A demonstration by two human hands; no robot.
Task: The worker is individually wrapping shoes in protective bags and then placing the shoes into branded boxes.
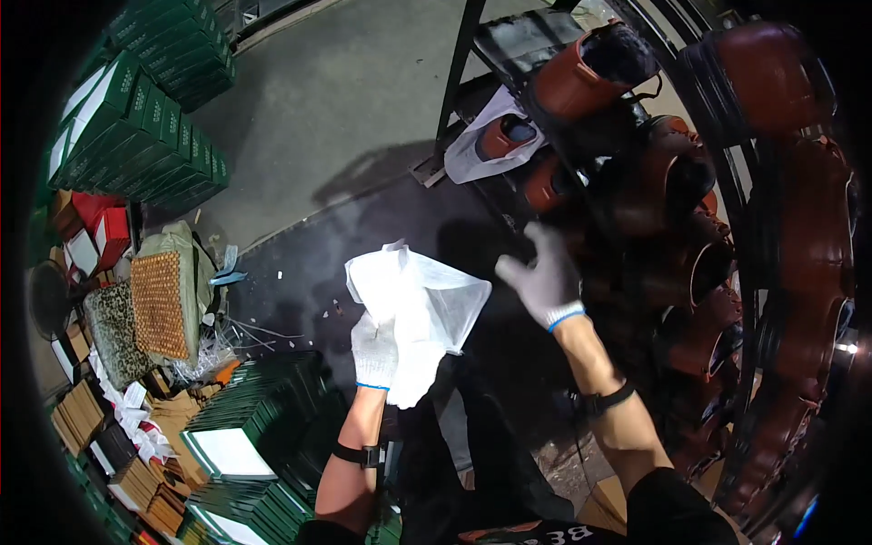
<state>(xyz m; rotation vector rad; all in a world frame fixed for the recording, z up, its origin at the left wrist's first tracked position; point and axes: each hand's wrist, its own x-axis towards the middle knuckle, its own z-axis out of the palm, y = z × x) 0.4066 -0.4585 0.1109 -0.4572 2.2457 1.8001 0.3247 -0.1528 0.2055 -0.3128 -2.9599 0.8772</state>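
Note:
A crumpled white bag or sheet of thin, partly see-through material (413, 304) hangs in front of me. My left hand (371, 350), in a white knit glove, is closed on its left side; the fingertips are partly hidden by the folds. To the right of it, apart from the bag, my right hand (548, 280) is raised in a greyish-white glove with thumb and fingers spread, and holds nothing. Nearest to that hand is a dark rack bearing reddish-brown pots. On it, a small brown pot (502, 136) sits in a similar white wrap (465, 163).
A larger handled brown pot (577, 84) lies tilted on the rack, with several more at the right. Green boxes (136, 136) are stacked at far left, and more green boxes (241, 445) stand near left. A beaded seat cover (159, 304) rests beside scattered scraps.

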